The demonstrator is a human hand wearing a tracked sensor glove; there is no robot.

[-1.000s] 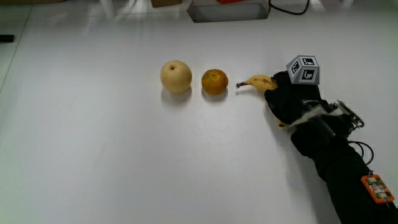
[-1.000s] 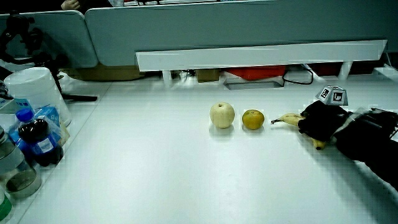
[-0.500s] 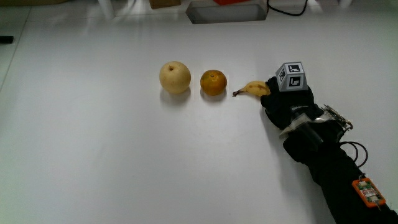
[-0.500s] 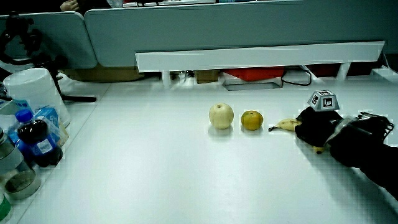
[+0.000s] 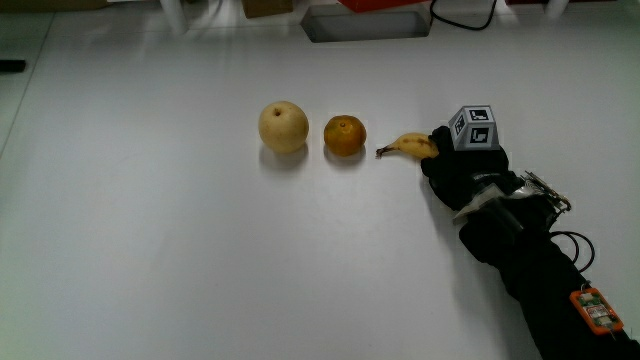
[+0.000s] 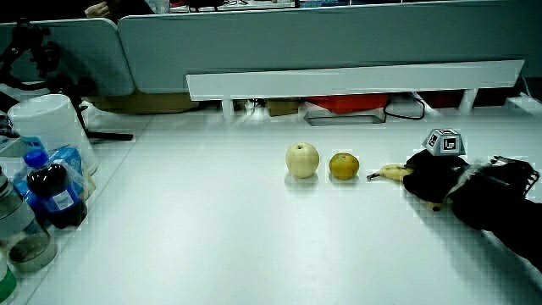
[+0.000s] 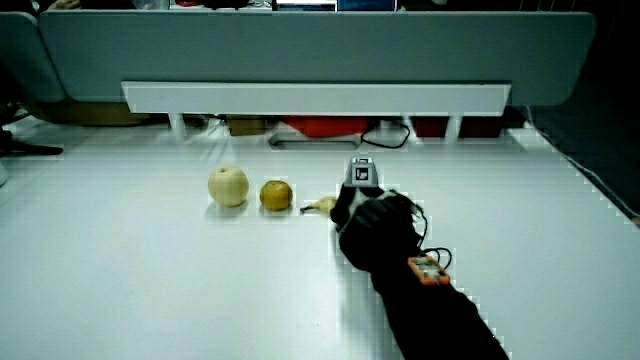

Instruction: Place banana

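A small yellow banana [image 5: 408,146] [image 6: 391,172] [image 7: 320,206] lies on the white table beside an orange [image 5: 344,135] [image 6: 343,166] [image 7: 275,195], its stem end toward the orange. The gloved hand [image 5: 455,168] [image 6: 430,174] [image 7: 368,218] covers the banana's other end with its fingers curled around it. The patterned cube [image 5: 477,128] sits on the hand's back. A pale round apple [image 5: 283,126] [image 6: 302,159] [image 7: 228,186] stands beside the orange, in one row with it and the banana.
Bottles [image 6: 47,191] and a white tub [image 6: 49,123] crowd the table's edge in a side view. A low grey partition [image 6: 339,38] [image 7: 300,45] with a white shelf [image 7: 310,97] closes off the table. A grey box [image 5: 365,20] lies under it.
The hand carried the banana a short way closer to the orange and lowered it to the table; in the last half second it has barely moved.
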